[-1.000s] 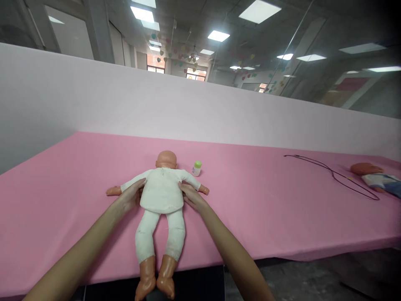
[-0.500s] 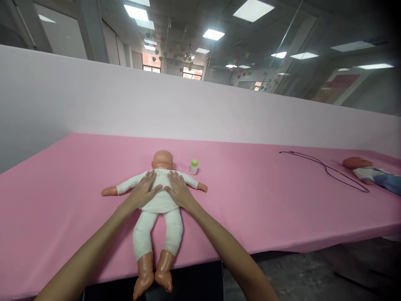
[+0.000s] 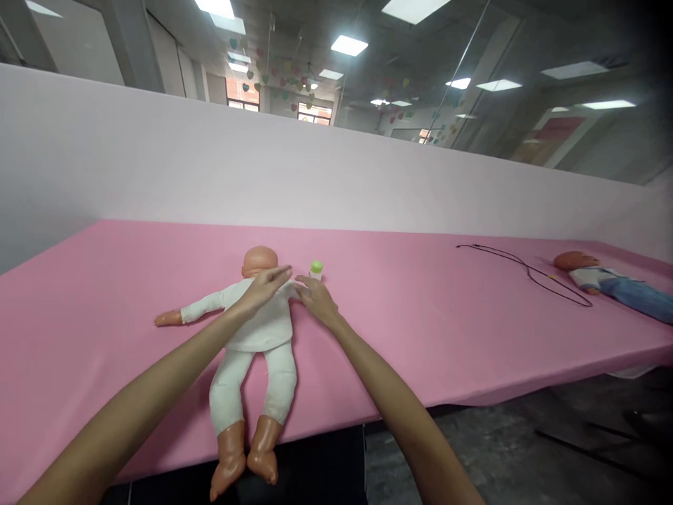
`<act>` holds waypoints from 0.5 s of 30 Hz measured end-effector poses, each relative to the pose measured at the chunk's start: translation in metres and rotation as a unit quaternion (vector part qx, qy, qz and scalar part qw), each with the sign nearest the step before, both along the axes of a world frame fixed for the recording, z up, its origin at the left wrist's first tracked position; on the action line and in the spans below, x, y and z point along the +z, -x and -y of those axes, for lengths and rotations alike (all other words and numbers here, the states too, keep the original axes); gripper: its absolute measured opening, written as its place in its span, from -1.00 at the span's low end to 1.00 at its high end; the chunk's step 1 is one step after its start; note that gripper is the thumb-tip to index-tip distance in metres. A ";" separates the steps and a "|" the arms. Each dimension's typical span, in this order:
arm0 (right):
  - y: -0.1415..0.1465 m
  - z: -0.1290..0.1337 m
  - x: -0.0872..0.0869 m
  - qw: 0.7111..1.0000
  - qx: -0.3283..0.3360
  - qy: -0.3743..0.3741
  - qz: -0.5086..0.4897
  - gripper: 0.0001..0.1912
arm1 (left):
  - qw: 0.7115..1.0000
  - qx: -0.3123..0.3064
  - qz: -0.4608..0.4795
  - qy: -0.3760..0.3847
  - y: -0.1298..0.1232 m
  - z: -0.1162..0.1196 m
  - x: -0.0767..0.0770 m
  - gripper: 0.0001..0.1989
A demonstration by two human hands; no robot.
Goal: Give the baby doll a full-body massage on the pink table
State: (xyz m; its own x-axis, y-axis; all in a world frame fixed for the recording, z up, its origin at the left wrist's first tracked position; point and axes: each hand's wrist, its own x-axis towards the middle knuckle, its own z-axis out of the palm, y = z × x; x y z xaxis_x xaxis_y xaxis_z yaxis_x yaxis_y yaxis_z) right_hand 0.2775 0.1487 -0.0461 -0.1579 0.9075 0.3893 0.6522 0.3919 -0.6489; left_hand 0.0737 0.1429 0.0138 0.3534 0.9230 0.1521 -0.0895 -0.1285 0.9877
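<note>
A baby doll (image 3: 260, 326) in a white knit suit lies on its back on the pink-covered table (image 3: 94, 294), with bare plastic head, hands and feet. My left hand (image 3: 266, 284) rests flat with fingers spread across the doll's chest, just below the head. My right hand (image 3: 315, 298) touches the doll's shoulder, with its fingers curved and gripping nothing I can see. That hand hides the doll's arm on the right side. Just past it stands a small white bottle (image 3: 316, 271) with a green cap.
Far along the table on the right lies a second doll (image 3: 604, 280) in a blue and white outfit. A thin black cable (image 3: 531, 273) loops beside it. A pale pink backdrop (image 3: 263, 168) runs behind the table, and the grey floor shows at lower right.
Both hands have slid from the doll's belly up to its chest and shoulder, and now cover its arm on the right. The view has tilted and shifted, moving the doll left in the picture.
</note>
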 end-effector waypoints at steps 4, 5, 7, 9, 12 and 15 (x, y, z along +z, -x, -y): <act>-0.028 -0.028 0.007 0.991 -0.116 -0.046 0.041 -0.47 | 0.938 -0.005 0.190 0.290 -0.061 -0.041 0.001 -0.38; -0.033 -0.034 0.007 0.991 -0.116 -0.051 0.052 -0.45 | 0.925 0.016 0.204 0.319 -0.073 -0.050 -0.002 -0.33; -0.040 -0.043 0.004 0.992 -0.092 -0.036 0.073 -0.40 | 0.917 0.043 0.212 0.334 -0.090 -0.063 -0.008 -0.27; -0.046 -0.049 0.001 0.994 -0.062 -0.011 0.090 -0.38 | 0.919 0.040 0.212 0.330 -0.098 -0.072 -0.015 -0.25; -0.052 -0.053 0.001 0.994 -0.041 0.001 0.100 -0.44 | 0.921 0.020 0.215 0.324 -0.097 -0.079 -0.019 -0.24; -0.044 -0.046 0.002 0.996 -0.032 -0.010 0.080 -0.43 | 0.925 0.011 0.222 0.309 -0.090 -0.077 -0.015 -0.27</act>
